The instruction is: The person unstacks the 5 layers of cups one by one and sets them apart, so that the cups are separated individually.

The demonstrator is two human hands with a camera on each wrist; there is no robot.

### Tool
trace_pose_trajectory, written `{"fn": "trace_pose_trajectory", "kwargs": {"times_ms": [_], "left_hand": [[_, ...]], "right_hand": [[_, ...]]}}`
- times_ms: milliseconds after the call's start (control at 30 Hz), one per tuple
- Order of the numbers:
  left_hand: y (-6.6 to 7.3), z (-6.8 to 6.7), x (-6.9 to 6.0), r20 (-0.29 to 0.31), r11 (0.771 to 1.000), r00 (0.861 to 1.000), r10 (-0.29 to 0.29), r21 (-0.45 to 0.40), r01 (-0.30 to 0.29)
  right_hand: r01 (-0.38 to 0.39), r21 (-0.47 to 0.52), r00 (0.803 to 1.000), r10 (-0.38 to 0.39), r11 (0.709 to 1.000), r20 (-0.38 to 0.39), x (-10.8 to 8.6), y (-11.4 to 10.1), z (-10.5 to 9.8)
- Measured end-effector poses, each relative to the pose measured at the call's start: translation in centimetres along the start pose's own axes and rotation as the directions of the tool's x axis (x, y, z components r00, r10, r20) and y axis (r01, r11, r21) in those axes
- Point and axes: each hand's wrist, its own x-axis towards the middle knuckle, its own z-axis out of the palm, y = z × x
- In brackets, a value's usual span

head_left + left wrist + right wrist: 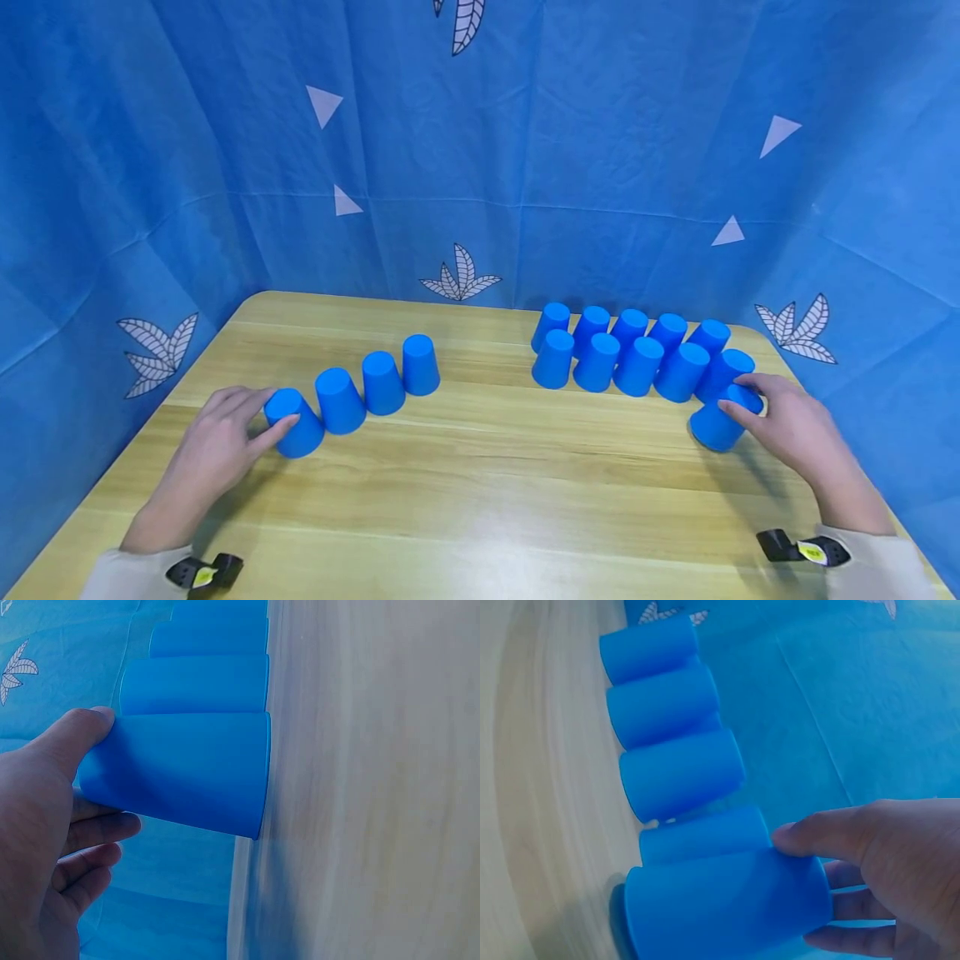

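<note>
At the left of the table, my left hand pinches an upside-down blue cup near its closed top, thumb on one side and fingers on the other. This cup is at the near end of a slanting row of blue cups. On the right, my right hand grips another blue cup by its upper part. That cup leans a little, and its rim looks slightly off the table in the right wrist view. It stands in front of the right-hand cups, partly covering one.
Two close rows of upside-down blue cups stand at the back right of the wooden table. A blue curtain with leaf and triangle prints hangs behind the table and along both sides.
</note>
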Motion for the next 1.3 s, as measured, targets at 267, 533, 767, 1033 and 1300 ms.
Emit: {"fn": "trace_pose_trajectory", "kwargs": {"times_ms": [267, 533, 767, 1033, 1300], "left_hand": [[0.1, -0.1, 0.0, 0.006, 1.000, 1.000, -0.019, 0.010, 0.019], [0.0, 0.0, 0.0, -0.013, 1.000, 1.000, 0.007, 0.008, -0.007], [0.1, 0.0, 0.0, -0.003, 1.000, 1.000, 0.005, 0.011, -0.005], [0.2, 0.0, 0.0, 0.002, 1.000, 1.000, -0.005, 0.012, 0.005], [0.2, 0.0, 0.1, 0.009, 1.000, 1.000, -0.012, 0.016, 0.012]], "right_hand": [[-0.027, -0.011, 1.000, 0.027, 1.000, 0.001, -0.1, 1.4, -0.6], [-0.051, -0.020, 0.999, 0.051, 0.998, 0.003, -0.2, 2.3, -0.7], [-0.064, -0.026, 0.998, 0.064, 0.998, 0.015, -0.2, 2.6, -0.7], [-0.062, -0.023, 0.998, 0.062, 0.998, -0.005, -0.2, 2.4, -0.6], [-0.026, -0.032, 0.999, 0.025, 0.999, -0.040, -0.2, 0.9, -0.7]]}}
